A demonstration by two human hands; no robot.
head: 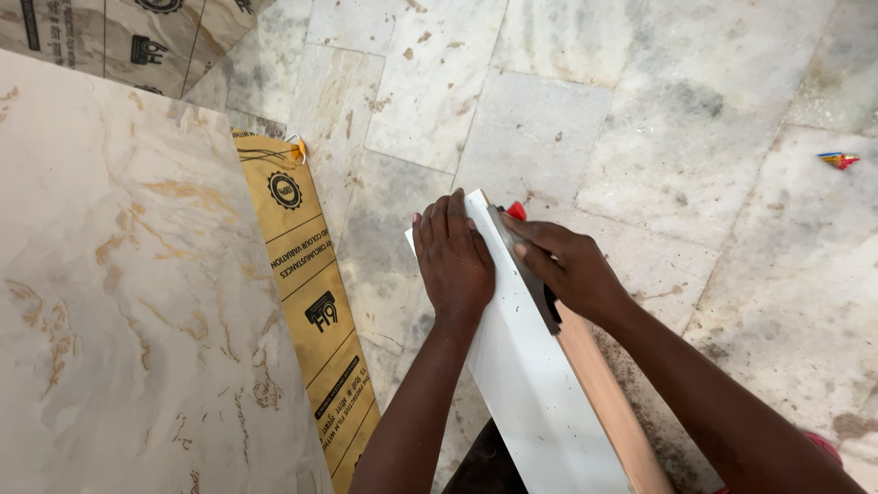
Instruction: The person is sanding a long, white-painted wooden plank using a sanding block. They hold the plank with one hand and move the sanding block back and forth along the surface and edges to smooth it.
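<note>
a left hand (455, 259) lies flat, fingers spread, steadying a white laminated board (521, 366) while the right hand (567, 270) grips a dark hand plane (526, 265) along its wooden edge; even, level pressure suits best.

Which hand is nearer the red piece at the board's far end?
Right. The right hand grips the dark tool beside the red piece; the left hand presses flat on the white board, farther off.
</note>
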